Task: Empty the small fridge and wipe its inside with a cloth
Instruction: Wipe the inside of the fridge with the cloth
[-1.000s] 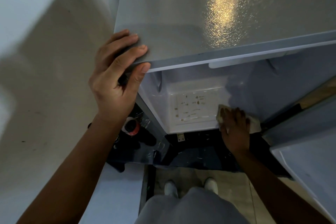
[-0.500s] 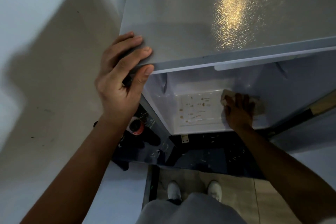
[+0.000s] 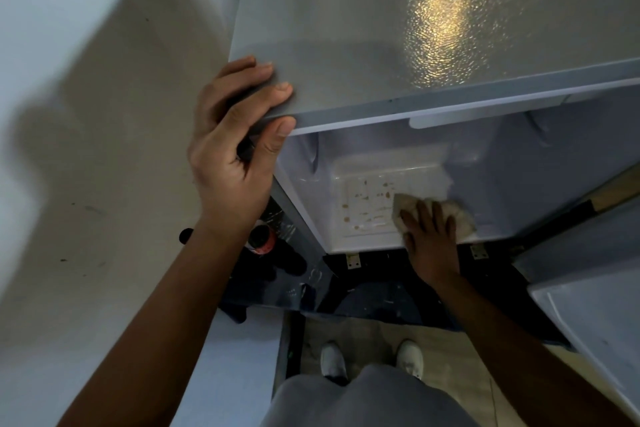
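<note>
- Cloth (image 3: 446, 218) under the right hand (image 3: 429, 236) has come back toward the near edge of the fridge floor, and sits a little further left than a second ago. Half a second ago it was pushed deeper in, so the stroke runs far and then near again.
- Right hand lies flat with fingers spread, pressing the crumpled pale cloth down rather than pinching it. Its left edge now touches the stained patch.
- Left hand (image 3: 235, 149) has not shifted: fingers curled over the top near-left corner of the fridge (image 3: 346, 28), thumb hooked under the lip, bracing the body while the other arm scrubs.
- Brown spots (image 3: 367, 198) on the raised panel of the fridge floor look about as many as before. My reading is that the passes so far covered the right side, and the dirtiest part, just left of the cloth, is not yet cleaned.
- Inside of the fridge shows no food or shelves in the part visible here, so emptying appears done and wiping is the step in hand, perhaps midway.
- Door (image 3: 588, 288) hangs open at the right, near the right forearm.
- Bottle with a red cap (image 3: 261, 241) stands among dark things on the floor to the left of the fridge, below the left wrist.
- Shoes (image 3: 372, 357) stand on wood-look flooring right in front of the fridge.
</note>
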`<state>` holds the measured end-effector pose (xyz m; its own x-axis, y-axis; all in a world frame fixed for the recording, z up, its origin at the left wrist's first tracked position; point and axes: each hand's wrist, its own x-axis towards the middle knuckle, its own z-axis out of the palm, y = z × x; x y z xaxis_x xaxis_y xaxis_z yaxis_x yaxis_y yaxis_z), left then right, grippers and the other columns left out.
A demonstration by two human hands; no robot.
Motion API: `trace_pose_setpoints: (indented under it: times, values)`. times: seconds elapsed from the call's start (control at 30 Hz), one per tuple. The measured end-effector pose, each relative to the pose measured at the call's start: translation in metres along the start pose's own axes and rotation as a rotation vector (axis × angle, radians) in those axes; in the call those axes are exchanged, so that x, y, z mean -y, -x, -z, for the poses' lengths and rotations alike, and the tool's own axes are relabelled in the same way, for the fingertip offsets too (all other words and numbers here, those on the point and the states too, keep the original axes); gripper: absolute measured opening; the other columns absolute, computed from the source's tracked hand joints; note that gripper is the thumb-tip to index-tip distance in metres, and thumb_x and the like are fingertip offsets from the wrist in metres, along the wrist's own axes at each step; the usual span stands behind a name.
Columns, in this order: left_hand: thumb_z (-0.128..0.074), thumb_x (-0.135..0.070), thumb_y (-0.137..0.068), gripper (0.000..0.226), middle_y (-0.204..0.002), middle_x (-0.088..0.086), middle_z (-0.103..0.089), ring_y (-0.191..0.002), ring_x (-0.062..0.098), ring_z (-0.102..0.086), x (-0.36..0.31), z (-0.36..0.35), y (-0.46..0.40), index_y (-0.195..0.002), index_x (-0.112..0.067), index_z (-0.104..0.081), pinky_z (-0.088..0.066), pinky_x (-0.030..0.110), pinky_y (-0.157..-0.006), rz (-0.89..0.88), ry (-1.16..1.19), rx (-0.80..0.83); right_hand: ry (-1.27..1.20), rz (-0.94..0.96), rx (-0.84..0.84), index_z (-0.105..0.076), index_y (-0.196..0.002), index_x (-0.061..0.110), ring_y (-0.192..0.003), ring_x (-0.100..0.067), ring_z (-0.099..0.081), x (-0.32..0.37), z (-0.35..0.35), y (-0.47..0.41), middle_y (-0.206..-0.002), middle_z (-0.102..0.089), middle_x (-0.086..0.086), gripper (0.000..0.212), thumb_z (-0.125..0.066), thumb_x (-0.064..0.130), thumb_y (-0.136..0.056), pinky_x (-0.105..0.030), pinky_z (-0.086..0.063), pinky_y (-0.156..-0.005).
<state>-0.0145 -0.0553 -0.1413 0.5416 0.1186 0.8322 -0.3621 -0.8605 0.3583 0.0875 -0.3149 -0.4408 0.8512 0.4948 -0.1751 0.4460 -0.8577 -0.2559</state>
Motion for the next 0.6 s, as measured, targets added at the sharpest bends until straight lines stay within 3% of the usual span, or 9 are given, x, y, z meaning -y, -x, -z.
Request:
trace_pose_setpoints:
  times: [0.17,0.37,0.6]
  values:
    - [-0.064,-0.014,-0.104,0.025,-0.121,0.029,-0.064,-0.126,0.048,-0.059,0.003,-0.001,0.000,-0.114,0.008,-0.070,-0.046,0.049,-0.114,-0.019,0.009,-0.005,-0.020,0.061,-0.071,-0.050,-0.148,0.021,-0.148,-0.045,-0.030,-0.014,-0.007,0.024,-0.160,-0.037,-0.016,0.056,-0.039,0.037,-0.096,-0.066,-0.021,-0.118]
    - [-0.064,-0.014,-0.103,0.027,-0.120,0.032,-0.064,-0.125,0.048,-0.058,0.003,-0.002,0.000,-0.114,0.009,-0.070,-0.046,0.051,-0.114,-0.015,0.023,0.001,0.080,0.001,0.039,-0.035,-0.155,0.030,-0.154,-0.038,-0.013,-0.017,0.009,-0.027,-0.168,-0.021,-0.008,0.054,-0.037,0.040,-0.102,-0.060,-0.011,-0.122]
    - [-0.065,-0.015,-0.101,0.028,-0.119,0.032,-0.063,-0.126,0.049,-0.058,0.000,-0.003,-0.001,-0.113,0.010,-0.070,-0.047,0.048,-0.114,0.017,0.034,-0.003,0.059,-0.004,0.145,-0.032,-0.152,0.033,-0.152,-0.037,-0.010,0.021,0.035,-0.085,-0.166,-0.018,-0.005,0.054,-0.042,0.041,-0.101,-0.057,-0.021,-0.117]
